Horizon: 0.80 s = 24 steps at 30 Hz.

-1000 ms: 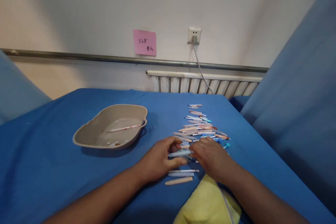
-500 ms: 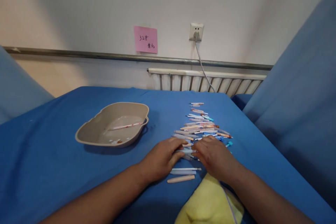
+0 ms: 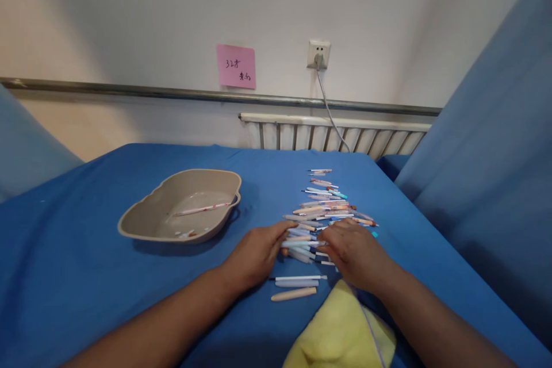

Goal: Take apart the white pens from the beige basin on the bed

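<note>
My left hand [image 3: 255, 256] is curled at the left ends of a bunch of pens [image 3: 302, 245], its thumb and fingers against them. At their right ends my right hand [image 3: 356, 252] has its fingers bent in, hiding the tips. The bunch mixes pale blue, white and peach barrels. Beyond the hands, a long heap of pens and thin refills [image 3: 321, 209] runs up the blue sheet. Closer to me lie a thin white refill [image 3: 298, 278], a pale lilac pen [image 3: 296, 284] and a peach pen [image 3: 294, 294], side by side and untouched.
To the left, a beige basin [image 3: 142, 224] holds a slim reddish-white pen [image 3: 202, 209] and small scraps. A yellow cloth [image 3: 340, 328] lies in front, by my right forearm. Blue sheeting [image 3: 86, 287] covers the surface. Blue curtains [image 3: 483, 126] hang at both sides.
My left hand has shifted slightly left and its fingers have moved outward, so more of the pens between the hands shows. The right hand stays at their right ends.
</note>
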{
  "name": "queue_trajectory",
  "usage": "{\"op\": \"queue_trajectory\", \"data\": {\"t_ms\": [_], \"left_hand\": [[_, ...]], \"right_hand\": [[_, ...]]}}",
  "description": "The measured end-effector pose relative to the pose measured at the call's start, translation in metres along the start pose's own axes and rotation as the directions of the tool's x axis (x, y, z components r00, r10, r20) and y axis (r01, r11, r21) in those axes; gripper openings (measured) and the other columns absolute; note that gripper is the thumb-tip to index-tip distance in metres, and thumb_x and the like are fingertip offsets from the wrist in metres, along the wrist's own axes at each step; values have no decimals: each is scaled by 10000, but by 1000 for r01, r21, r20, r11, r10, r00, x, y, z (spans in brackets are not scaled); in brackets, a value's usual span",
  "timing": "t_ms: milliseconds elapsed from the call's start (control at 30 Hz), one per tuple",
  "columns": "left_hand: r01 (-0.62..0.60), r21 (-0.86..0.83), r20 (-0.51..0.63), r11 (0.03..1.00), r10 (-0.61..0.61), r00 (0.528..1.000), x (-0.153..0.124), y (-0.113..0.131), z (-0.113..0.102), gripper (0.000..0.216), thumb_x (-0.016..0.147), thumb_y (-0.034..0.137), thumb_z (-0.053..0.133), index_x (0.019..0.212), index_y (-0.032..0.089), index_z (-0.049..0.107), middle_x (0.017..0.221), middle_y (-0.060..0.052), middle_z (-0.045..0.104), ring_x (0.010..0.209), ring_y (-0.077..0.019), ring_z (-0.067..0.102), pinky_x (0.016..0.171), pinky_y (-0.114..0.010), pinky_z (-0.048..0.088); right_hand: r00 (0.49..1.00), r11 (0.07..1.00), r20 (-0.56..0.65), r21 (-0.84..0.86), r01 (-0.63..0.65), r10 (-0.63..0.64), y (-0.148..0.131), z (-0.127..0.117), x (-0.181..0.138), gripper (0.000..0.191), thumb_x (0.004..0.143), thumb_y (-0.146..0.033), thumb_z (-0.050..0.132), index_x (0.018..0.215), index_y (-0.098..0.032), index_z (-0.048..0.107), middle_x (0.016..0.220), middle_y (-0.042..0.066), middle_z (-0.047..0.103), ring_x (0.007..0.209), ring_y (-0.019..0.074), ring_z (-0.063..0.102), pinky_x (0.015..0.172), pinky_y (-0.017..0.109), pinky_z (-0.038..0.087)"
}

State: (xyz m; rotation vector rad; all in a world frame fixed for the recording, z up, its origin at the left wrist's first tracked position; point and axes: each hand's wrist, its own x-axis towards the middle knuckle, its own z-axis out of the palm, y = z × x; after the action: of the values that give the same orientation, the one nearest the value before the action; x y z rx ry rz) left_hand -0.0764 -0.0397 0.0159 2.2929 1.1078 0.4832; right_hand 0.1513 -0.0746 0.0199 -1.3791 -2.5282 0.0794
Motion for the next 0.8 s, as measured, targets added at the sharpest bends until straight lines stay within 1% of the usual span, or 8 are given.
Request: {"op": "queue_trajectory", "data": {"t_ms": [67, 133, 300, 367, 500, 600, 733, 800], "left_hand": [[75, 3, 10, 997, -75, 997, 3, -4, -4, 358, 942, 301, 322, 1220, 224, 534, 733, -1, 682, 705, -148, 630, 683, -232, 452], [77, 27, 30, 997, -78, 997, 5, -5, -6, 365, 941, 311, 324, 1221, 215, 538, 723, -4, 684, 724, -157, 637, 696, -238, 453], [31, 157, -11, 987, -30, 1000, 4, -3, -5, 345, 929, 297, 366, 1209, 212, 549, 1054, -71, 681, 908, -199, 629, 791, -287, 448], [31, 174, -34, 984, -25, 999, 3, -2, -4, 339, 922, 303, 383, 1197, 199, 553, 1075, -81, 671, 932, -208, 618, 792, -292, 447], [-37, 106, 27, 994, 34, 999, 0, 3, -4, 338, 885, 309, 460, 1193, 199, 543, 943, -44, 680, 861, -184, 613, 769, -269, 450], [-92, 54, 77, 994, 88, 993, -2, 6, -1, 328, 855, 269, 510, 1174, 208, 553, 935, -25, 669, 868, -172, 602, 792, -261, 445], [-112, -48, 28, 993, 114, 993, -4, 6, 4, 303, 856, 230, 508, 1154, 203, 554, 940, -18, 665, 875, -152, 599, 818, -253, 441], [-122, -96, -5, 988, 122, 992, -4, 6, 4, 295, 852, 214, 510, 1143, 202, 555, 930, -11, 669, 865, -143, 602, 821, -247, 442]], "right_hand": [[998, 999, 45, -15, -36, 37, 4, -4, 0, 195, 919, -249, 424, 906, -190, 609, 839, 52, 656, 844, 214, 550, 757, 323, 323], [994, 998, 89, -5, -65, 65, 9, -7, -1, 187, 913, -254, 435, 932, -195, 612, 867, 51, 664, 865, 212, 560, 769, 316, 330], [968, 982, 165, -38, -185, 189, 27, -9, -4, 184, 890, -285, 480, 929, -187, 631, 922, 82, 670, 930, 222, 573, 817, 309, 342], [963, 979, 174, -48, -200, 206, 33, -8, -6, 174, 879, -287, 497, 902, -190, 639, 921, 87, 665, 937, 226, 572, 821, 309, 345], [969, 984, 186, 50, -173, 161, 36, -10, -10, 152, 862, -269, 518, 912, -211, 650, 926, 65, 656, 919, 206, 572, 808, 287, 359], [972, 978, 194, 127, -163, 137, 28, -12, -13, 143, 843, -226, 528, 914, -213, 651, 924, 52, 651, 901, 193, 570, 788, 274, 366], [985, 973, 164, 213, -92, 57, 11, -11, -11, 217, 820, -298, 591, 1011, -202, 627, 1009, 60, 630, 962, 199, 545, 811, 272, 366], [983, 978, 183, 207, -33, -6, 7, -10, -8, 180, 845, -317, 564, 944, -190, 642, 959, 59, 638, 930, 194, 550, 793, 269, 363]]}}
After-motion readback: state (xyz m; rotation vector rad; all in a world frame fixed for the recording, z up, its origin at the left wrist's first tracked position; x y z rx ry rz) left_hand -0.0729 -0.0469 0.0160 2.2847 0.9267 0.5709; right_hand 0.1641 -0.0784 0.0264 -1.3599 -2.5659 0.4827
